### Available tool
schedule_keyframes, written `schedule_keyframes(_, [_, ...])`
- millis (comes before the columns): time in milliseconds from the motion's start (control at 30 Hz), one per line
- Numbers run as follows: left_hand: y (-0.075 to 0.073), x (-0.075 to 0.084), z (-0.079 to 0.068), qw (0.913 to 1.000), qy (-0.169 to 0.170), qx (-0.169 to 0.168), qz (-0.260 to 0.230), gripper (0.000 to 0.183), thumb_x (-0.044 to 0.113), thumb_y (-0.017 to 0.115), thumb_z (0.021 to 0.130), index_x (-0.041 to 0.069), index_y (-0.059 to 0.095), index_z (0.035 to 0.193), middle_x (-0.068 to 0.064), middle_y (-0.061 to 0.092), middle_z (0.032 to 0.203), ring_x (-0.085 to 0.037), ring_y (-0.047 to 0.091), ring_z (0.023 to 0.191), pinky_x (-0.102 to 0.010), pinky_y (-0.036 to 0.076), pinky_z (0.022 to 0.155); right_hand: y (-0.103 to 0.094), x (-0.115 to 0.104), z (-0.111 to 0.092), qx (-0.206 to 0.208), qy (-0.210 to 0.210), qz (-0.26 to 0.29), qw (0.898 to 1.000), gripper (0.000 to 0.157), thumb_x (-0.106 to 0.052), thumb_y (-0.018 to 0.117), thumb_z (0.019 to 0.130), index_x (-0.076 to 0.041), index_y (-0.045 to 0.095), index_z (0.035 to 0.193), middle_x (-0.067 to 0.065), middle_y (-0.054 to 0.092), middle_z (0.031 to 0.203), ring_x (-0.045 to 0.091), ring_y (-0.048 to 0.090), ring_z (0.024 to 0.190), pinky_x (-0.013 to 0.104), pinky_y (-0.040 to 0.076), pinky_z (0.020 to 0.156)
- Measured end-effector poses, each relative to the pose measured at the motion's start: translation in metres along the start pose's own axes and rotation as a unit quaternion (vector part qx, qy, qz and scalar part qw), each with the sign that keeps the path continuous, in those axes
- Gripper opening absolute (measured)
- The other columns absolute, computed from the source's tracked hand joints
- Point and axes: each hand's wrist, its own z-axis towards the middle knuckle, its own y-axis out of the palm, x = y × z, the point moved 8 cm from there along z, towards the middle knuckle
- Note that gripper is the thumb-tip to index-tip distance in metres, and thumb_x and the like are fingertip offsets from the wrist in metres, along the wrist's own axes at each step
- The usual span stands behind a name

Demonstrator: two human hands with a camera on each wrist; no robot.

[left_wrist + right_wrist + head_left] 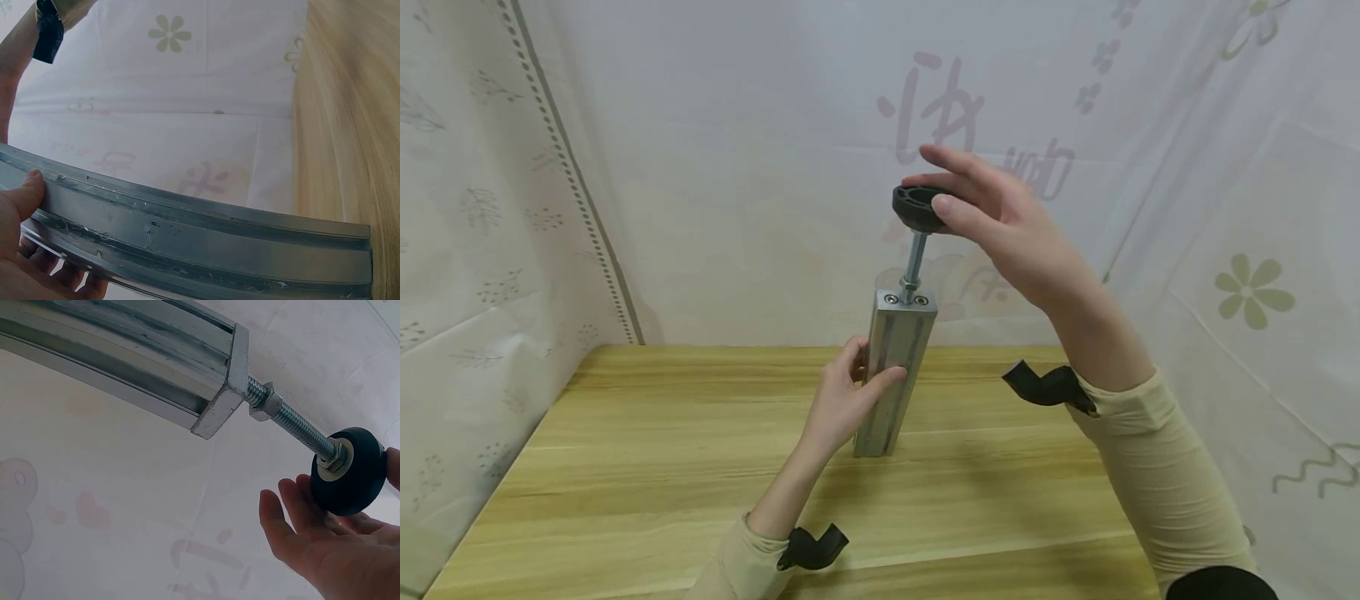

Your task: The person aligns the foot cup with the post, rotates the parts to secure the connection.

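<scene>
A silver aluminium extrusion (895,342) stands upright, leaning slightly in the head view, its lower end at the table. My left hand (842,396) grips it partway up, with the thumb (28,190) across the grooved front face and the fingers around the back. From the end plate (222,406) at its top, a threaded rod (303,428) with a nut (267,403) sticks out. The rod ends in a round black levelling foot (356,472), turned upward. My right hand (1000,208) pinches this foot between thumb and fingers at its rim.
The wooden table (662,467) spreads under both arms. Behind it and at the sides hangs a pale patterned cloth (737,167). Black bands with protruding pieces (1048,385) are on both sleeves. A dark round object (1221,583) shows at the lower right edge.
</scene>
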Motion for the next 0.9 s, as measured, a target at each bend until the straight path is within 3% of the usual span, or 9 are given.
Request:
schedule_keyframes(233, [0.0002,0.0002,0.0007,1.0000,0.000,0.002,-0.002,0.040,0.025,0.077,0.092,0.013,0.063,0.127,-0.010,0.072,0.119,-0.024,0.069,0.102,-0.036,0.057,0.081,-0.0020,0.0004,-0.0011,0.042,0.019,-0.074,0.996,0.058,-0.023,0.062,0.100,-0.023,0.044,0.155,0.009,0.062,0.140,0.018,0.061,0.131,0.039,0.044,0.115])
schedule_keyframes(400, [0.0005,-0.0010,0.0011,1.0000,0.003,0.001,-0.007,0.040,0.024,0.078,0.091,0.012,0.063,0.127,-0.010,0.072,0.119,-0.023,0.069,0.103,-0.036,0.057,0.083,-0.0005,-0.0013,-0.0016,0.076,0.040,-0.099,0.991,0.056,-0.027,0.069,0.096,-0.025,0.051,0.149,0.007,0.063,0.126,0.017,0.064,0.124,0.039,0.049,0.107])
schedule_keyframes(567, [0.0007,-0.0028,0.0010,1.0000,0.003,0.001,-0.007,0.040,0.024,0.078,0.091,0.013,0.063,0.126,-0.009,0.072,0.118,-0.021,0.068,0.102,-0.036,0.056,0.083,0.0001,0.0005,-0.0012,0.085,0.043,-0.113,0.989,0.056,-0.028,0.072,0.094,-0.026,0.051,0.147,0.006,0.061,0.121,0.017,0.065,0.117,0.037,0.050,0.100])
schedule_keyframes(700, [0.0007,-0.0038,0.0007,1.0000,0.002,0.001,-0.005,0.040,0.025,0.078,0.091,0.013,0.063,0.127,-0.009,0.072,0.118,-0.021,0.068,0.103,-0.036,0.056,0.083,-0.0016,0.0042,-0.0005,0.075,0.030,-0.091,0.993,0.058,-0.026,0.069,0.095,-0.025,0.048,0.150,0.008,0.060,0.130,0.016,0.061,0.125,0.039,0.049,0.104])
schedule_keyframes(900, [0.0010,-0.0040,0.0008,1.0000,0.000,0.000,-0.004,0.041,0.026,0.078,0.091,0.015,0.063,0.127,-0.009,0.072,0.118,-0.022,0.069,0.104,-0.035,0.057,0.082,-0.0017,0.0055,-0.0010,0.011,-0.016,0.032,0.999,0.058,-0.018,0.056,0.101,-0.016,0.040,0.156,0.017,0.055,0.150,0.024,0.062,0.132,0.032,0.048,0.111])
